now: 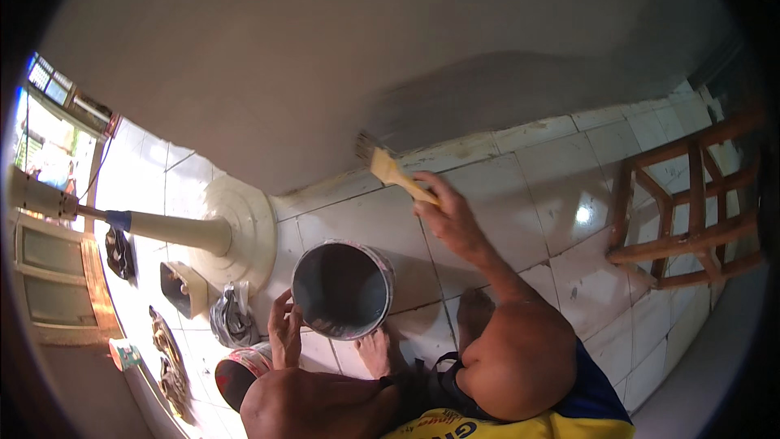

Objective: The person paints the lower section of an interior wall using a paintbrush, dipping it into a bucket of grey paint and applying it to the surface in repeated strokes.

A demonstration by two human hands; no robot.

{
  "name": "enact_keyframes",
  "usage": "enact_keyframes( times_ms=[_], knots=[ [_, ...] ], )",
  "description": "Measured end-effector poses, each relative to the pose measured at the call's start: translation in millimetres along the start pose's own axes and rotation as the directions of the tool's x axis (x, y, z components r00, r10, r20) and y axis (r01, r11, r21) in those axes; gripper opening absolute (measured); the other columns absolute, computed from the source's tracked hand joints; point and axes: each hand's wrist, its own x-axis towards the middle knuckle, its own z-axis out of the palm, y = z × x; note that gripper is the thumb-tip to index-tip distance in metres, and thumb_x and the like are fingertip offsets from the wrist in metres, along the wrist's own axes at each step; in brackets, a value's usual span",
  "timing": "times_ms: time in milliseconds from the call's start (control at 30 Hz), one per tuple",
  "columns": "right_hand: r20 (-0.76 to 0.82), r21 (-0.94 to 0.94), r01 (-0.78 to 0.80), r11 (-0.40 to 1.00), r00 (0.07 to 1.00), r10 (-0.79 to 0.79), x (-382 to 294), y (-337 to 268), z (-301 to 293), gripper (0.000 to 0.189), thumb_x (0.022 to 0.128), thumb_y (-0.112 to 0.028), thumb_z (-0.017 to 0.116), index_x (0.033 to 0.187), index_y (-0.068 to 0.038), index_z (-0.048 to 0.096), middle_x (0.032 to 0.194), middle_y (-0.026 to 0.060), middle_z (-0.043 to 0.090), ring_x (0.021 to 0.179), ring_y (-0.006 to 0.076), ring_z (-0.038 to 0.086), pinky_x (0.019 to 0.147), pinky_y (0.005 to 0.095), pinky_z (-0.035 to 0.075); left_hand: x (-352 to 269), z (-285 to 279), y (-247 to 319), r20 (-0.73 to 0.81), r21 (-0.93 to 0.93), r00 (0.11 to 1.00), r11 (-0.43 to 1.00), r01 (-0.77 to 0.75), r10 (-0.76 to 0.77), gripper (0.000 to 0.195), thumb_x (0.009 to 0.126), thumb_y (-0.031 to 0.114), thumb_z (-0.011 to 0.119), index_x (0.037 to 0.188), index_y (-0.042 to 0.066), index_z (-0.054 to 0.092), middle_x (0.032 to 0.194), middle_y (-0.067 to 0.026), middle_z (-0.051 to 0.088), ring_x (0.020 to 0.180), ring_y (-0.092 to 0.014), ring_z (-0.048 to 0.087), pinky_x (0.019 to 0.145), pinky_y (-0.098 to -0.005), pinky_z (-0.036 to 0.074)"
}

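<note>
My right hand (450, 213) grips the pale yellow handle of a flat paintbrush (393, 172). The brush's dark bristles lie at the foot of a wall (274, 91), just above the floor edge. A darker, wet-looking grey patch (439, 107) spreads over the wall's lower part to the right of the bristles. Before me a round bucket (343, 289) with a dark grey inside is tilted on the tiles, and its contents are hard to make out in the shade. The fingers of my left hand (285, 329) touch the bucket's left side.
A white pedestal base (241, 238) with a pole stands left of the bucket. Near it are a grey plastic bag (233, 317), a cream container (189, 286), a second bucket (234, 378) and crumpled cloth (169, 366). At the right is a wooden stool frame (688, 235). My bare feet rest on the tiles (487, 207).
</note>
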Motion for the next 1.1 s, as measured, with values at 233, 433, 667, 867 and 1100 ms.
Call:
enact_keyframes(
  times_ms=[233, 433, 667, 867, 1100],
  knots=[
    [0.258, 0.290, -0.176, 0.941, 0.961, 0.101, -42.2, -99.6, -63.5, 0.026, 0.088, -0.009, 0.053, 0.113, -0.003, 0.051, 0.092, 0.0138, 0.067, 0.062, 0.0125, 0.064, 0.050, 0.0217, 0.044, 3.0, 2.4, 0.8, 0.058, -0.163, 0.998, 0.987, 0.015, -0.005, 0.037, 0.092, 0.015, 0.061, 0.124, -0.001, 0.053, 0.096, -0.0105, 0.060, 0.081, -0.015, 0.060, 0.072, -0.0274, 0.050],
    [0.258, -0.009, -0.178, 0.984, 0.950, 0.174, -42.2, -146.4, -44.5, 0.017, 0.087, -0.010, 0.059, 0.101, -0.001, 0.060, 0.086, 0.0119, 0.068, 0.064, 0.0117, 0.064, 0.053, 0.0208, 0.046, 6.8, 11.2, 3.2, 0.181, -0.279, 0.983, 0.957, 0.082, -0.031, 0.041, 0.089, 0.012, 0.064, 0.123, -0.003, 0.046, 0.097, -0.0125, 0.057, 0.084, -0.019, 0.061, 0.070, -0.0300, 0.053],
    [0.283, -0.417, 0.219, 0.882, 0.954, -0.104, -29.5, -107.8, 3.0, 0.016, 0.083, -0.010, 0.066, 0.096, -0.004, 0.062, 0.078, 0.0060, 0.064, 0.064, 0.0138, 0.060, 0.059, 0.0285, 0.048, 23.9, 46.0, 1.4, 0.309, -0.309, 0.950, 0.940, 0.147, -0.047, 0.045, 0.089, 0.012, 0.065, 0.122, -0.004, 0.039, 0.095, -0.0141, 0.055, 0.074, -0.022, 0.065, 0.067, -0.0307, 0.055],
    [0.394, -0.580, 0.457, 0.675, 0.882, -0.259, -22.8, -52.8, 37.8, 0.015, 0.082, -0.015, 0.068, 0.094, -0.006, 0.065, 0.084, 0.0121, 0.064, 0.075, 0.0300, 0.066, 0.066, 0.0383, 0.054, 27.9, 64.1, 3.1, 0.364, -0.351, 0.932, 0.927, 0.133, 0.004, 0.037, 0.088, 0.011, 0.066, 0.105, -0.003, 0.035, 0.094, -0.0134, 0.050, 0.072, -0.023, 0.065, 0.064, -0.0301, 0.055],
    [0.487, -0.679, 0.466, 0.567, 0.864, -0.126, -14.7, -14.4, 46.8, 0.013, 0.083, -0.014, 0.067, 0.091, -0.004, 0.067, 0.084, 0.0118, 0.063, 0.076, 0.0310, 0.065, 0.069, 0.0398, 0.054, 31.3, 80.5, 6.5, 0.366, -0.390, 0.930, 0.913, 0.121, 0.033, 0.037, 0.088, 0.011, 0.065, 0.104, -0.003, 0.036, 0.091, -0.0139, 0.050, 0.070, -0.023, 0.066, 0.060, -0.0302, 0.055]
  ],
)
